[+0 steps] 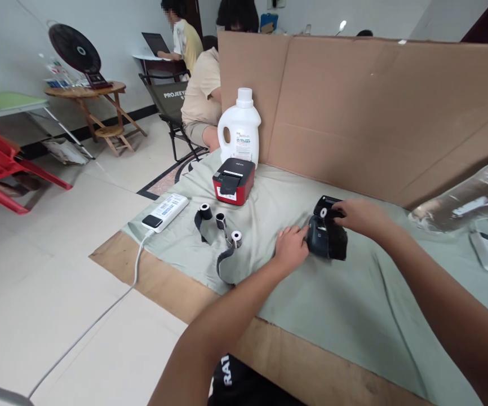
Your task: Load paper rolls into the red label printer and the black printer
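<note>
Printer (318,242), dark and boxy, sits lid-up on rumpled grey-green cloth (311,304).

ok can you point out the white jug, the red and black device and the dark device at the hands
White jug (244,140): head view, on the label across its body
Red and black device (246,184): head view, on its red side
Dark device (318,240): head view, on its main body

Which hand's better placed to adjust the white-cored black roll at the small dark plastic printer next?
Right, probably: the right hand has fingertips at the roll; the left hand rests against the left side of the printer, farther off.
</note>
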Available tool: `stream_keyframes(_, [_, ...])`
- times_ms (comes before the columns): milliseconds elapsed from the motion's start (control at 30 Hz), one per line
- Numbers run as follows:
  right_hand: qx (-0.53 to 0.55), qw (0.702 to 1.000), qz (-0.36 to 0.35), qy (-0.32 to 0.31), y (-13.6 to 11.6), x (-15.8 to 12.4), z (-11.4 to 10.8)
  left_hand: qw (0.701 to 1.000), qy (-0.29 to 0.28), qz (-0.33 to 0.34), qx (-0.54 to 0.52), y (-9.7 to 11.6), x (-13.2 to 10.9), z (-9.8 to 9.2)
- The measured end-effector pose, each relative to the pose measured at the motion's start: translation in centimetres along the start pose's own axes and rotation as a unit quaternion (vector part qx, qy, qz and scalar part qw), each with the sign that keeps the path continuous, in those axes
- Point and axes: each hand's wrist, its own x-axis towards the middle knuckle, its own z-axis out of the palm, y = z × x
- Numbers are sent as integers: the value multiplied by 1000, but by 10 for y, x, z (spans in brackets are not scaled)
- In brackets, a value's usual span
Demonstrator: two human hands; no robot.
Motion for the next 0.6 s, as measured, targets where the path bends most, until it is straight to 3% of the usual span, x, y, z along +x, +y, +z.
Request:
stream_keyframes(133, [66, 993, -53, 82, -15, -6, -25, 1000, 4, 3, 2, 0, 0, -1])
stream_keyframes(333, [274, 935, -191, 120, -105, 10, -60, 1000, 3, -4, 7, 0, 0, 2])
stream_keyframes(467, [309, 909, -252, 123, -176, 46, -53, 1000, 10, 5, -1, -3, 1, 6])
stream_keyframes(600, [232, 941, -243, 35, -231, 75, -28, 998, -12, 5, -58, -6, 1, 6])
